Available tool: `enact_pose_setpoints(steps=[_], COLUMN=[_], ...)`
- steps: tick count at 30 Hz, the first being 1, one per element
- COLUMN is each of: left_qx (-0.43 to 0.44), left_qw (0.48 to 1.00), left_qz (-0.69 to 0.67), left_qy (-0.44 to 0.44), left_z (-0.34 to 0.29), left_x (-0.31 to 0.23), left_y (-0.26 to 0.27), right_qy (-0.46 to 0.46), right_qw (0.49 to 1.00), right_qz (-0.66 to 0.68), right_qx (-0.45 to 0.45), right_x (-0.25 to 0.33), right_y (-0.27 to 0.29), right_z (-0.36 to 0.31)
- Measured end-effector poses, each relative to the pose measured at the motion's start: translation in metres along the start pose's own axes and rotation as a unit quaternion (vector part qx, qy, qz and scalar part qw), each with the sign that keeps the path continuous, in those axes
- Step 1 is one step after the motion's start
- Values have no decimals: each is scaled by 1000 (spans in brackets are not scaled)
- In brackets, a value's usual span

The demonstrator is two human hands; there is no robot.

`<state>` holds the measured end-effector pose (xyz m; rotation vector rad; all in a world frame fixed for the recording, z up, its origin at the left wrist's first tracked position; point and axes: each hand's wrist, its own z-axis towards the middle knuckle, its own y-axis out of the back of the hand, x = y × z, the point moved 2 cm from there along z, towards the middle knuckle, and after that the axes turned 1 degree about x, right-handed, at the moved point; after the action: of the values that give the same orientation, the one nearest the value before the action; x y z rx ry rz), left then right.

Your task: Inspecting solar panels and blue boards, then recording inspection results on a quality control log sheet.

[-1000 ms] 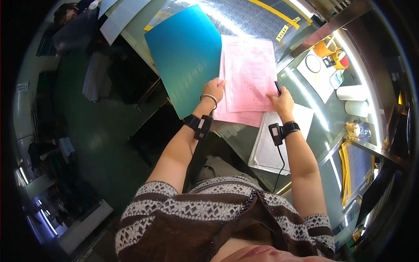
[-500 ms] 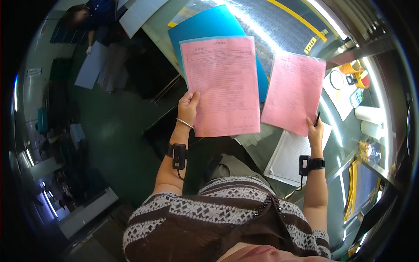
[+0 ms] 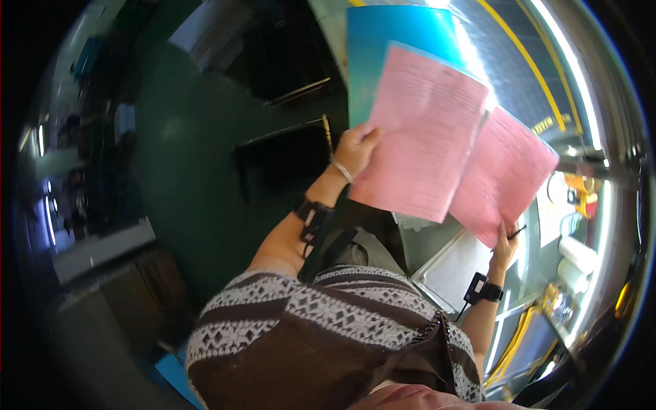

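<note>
My left hand [image 3: 357, 149] is closed on the left edge of a pink printed form [image 3: 427, 133], which seems to sit in a clear sleeve. A second pink sheet [image 3: 504, 176] is pinched at its lower edge by my right hand [image 3: 504, 247]. A dark pen [image 3: 518, 232] also sticks out from the fingers of that hand. The left form overlaps the left edge of the right one. Behind both lies a blue folder [image 3: 403, 41], partly covered by the left form. Print on the sheets is too blurred to make out.
A white lined pad [image 3: 451, 270] lies on the table below the right sheet. White rolls [image 3: 577, 263] and a yellow tape dispenser [image 3: 581, 198] stand at the right. Yellow-edged frames [image 3: 516, 348] lean at lower right. A dark cart [image 3: 283, 160] stands left of the table.
The view has turned, so the surroundings sit differently. The two pink sheets have come together and now overlap, both tilted clockwise. Both hands keep their hold.
</note>
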<state>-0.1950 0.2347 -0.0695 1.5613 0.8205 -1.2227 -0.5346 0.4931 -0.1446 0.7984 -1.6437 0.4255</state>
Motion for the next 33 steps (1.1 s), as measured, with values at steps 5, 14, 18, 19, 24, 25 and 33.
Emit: enact_pose_setpoints(steps=[5,14,18,19,24,25,33], left_qx=[-16,-58,-129,-149,96,135,83], left_qw=[996,987,975,971,866,810,740], left_qz=[-85,67,168,183,410,451,555], left_qy=[38,136,65,48,269,349,372], left_z=[-12,-36,-62,-73,-165,-175,-167], left_x=[27,77,72,69,203,229,442], left_y=[-34,-68,-44,-27,83,106,161], right_qy=[-30,14,-15,-27,87,96,53], right_qw=[999,1000,993,987,936,913,806], right_qz=[-23,-18,-111,-158,-340,-397,-585], right_qx=[13,17,27,18,16,1,-75], right_x=[-8,0,-13,-26,-36,-37,-36], right_y=[14,7,-2,4,-13,-16,-21], right_z=[5,7,22,31,45,47,41])
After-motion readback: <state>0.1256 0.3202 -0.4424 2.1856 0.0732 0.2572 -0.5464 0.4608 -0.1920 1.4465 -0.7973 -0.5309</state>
